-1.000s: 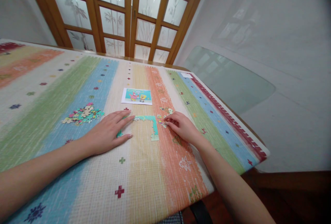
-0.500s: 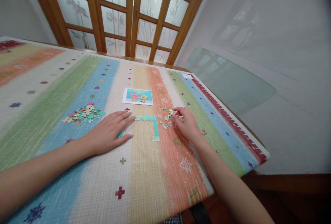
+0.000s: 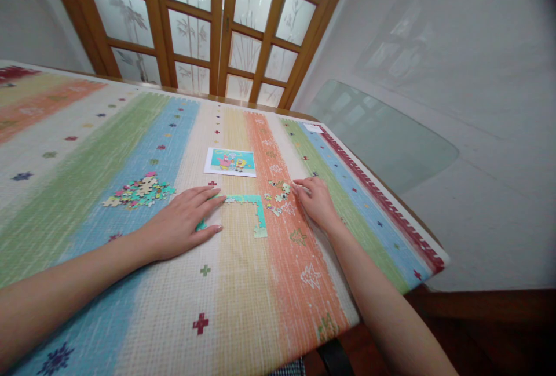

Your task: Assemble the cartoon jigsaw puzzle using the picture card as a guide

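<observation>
My left hand [image 3: 187, 221] lies flat with its fingers spread, over the left part of a partly joined jigsaw frame [image 3: 261, 214]. Turquoise edge pieces run along its top and down its right side; a bit of turquoise also shows between my thumb and forefinger. To the right of the frame is a small group of loose puzzle pieces [image 3: 285, 189], some with yellow and white parts. Just beside that group rests my right hand [image 3: 316, 201], thumb and forefinger slightly apart and loosely bent, with no piece visible between them.
A heap of mixed puzzle pieces [image 3: 141, 192] lies left of my left hand. Beyond the frame is a printed cartoon picture card [image 3: 230, 162]. A striped cloth [image 3: 243, 306] covers the table, whose right edge runs near a pale wall. Glazed wooden doors [image 3: 221, 28] stand behind.
My right hand has drawn slightly right, off the small group of pieces, and its fingertips no longer cover them. My left hand stays put.
</observation>
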The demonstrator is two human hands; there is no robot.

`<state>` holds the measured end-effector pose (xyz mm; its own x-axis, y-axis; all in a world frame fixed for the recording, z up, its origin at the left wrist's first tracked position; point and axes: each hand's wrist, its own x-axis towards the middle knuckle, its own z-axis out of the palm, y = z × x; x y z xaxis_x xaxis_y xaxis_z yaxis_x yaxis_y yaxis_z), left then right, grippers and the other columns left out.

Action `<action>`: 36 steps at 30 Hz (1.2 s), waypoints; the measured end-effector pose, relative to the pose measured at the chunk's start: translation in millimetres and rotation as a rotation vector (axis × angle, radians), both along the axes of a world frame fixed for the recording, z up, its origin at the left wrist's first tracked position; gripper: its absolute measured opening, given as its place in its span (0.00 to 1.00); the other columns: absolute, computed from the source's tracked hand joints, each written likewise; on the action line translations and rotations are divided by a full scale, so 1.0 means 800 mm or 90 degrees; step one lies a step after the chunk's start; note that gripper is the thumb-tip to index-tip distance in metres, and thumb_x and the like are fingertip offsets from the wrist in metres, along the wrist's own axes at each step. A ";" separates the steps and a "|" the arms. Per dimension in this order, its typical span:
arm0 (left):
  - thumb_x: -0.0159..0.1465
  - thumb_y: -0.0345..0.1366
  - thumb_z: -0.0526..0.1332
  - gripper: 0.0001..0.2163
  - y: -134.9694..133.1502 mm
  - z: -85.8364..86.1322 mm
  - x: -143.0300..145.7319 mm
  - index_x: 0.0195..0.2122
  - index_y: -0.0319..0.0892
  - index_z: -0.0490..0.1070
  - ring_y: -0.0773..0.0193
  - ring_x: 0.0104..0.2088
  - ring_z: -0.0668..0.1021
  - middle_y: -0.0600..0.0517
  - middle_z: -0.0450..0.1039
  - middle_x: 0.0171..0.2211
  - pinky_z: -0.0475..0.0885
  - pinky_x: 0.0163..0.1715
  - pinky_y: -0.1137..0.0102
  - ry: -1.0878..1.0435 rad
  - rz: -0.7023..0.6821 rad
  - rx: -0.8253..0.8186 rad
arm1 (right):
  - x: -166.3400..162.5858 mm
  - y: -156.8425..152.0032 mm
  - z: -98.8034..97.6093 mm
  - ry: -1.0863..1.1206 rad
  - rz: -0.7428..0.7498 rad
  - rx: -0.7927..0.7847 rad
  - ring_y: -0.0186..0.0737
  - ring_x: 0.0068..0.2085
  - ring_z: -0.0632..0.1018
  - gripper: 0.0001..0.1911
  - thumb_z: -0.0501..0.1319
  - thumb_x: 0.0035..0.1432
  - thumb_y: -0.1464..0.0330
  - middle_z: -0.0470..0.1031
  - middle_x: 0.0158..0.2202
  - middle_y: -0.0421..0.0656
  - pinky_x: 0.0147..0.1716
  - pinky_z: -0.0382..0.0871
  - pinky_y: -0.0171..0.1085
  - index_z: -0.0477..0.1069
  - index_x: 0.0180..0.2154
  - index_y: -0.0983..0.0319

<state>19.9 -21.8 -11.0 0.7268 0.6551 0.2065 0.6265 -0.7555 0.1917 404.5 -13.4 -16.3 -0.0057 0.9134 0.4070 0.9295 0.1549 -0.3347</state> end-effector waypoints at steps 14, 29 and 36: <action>0.72 0.55 0.52 0.27 0.000 0.000 0.000 0.67 0.46 0.60 0.48 0.68 0.62 0.46 0.58 0.69 0.57 0.67 0.52 0.001 -0.002 0.005 | -0.003 -0.002 -0.002 -0.003 0.040 -0.054 0.50 0.47 0.75 0.09 0.63 0.63 0.62 0.77 0.40 0.48 0.51 0.64 0.48 0.79 0.40 0.58; 0.72 0.55 0.52 0.27 0.000 0.002 0.000 0.66 0.46 0.61 0.48 0.68 0.62 0.45 0.58 0.69 0.57 0.67 0.52 -0.010 -0.002 -0.008 | -0.009 0.000 0.002 0.185 0.032 -0.069 0.45 0.37 0.76 0.10 0.66 0.55 0.59 0.78 0.34 0.44 0.39 0.69 0.42 0.73 0.31 0.58; 0.72 0.55 0.52 0.27 -0.001 0.003 0.000 0.66 0.45 0.62 0.47 0.68 0.62 0.45 0.58 0.69 0.57 0.67 0.51 -0.008 -0.001 -0.011 | -0.013 -0.008 0.013 0.262 0.018 -0.087 0.41 0.32 0.76 0.09 0.64 0.57 0.60 0.78 0.30 0.42 0.34 0.67 0.40 0.75 0.32 0.59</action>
<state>20.0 -22.2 -8.4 0.7248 0.6580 0.2043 0.6231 -0.7525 0.2134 394.3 -19.6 -6.0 0.1056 0.9607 0.2567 0.7102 0.1078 -0.6957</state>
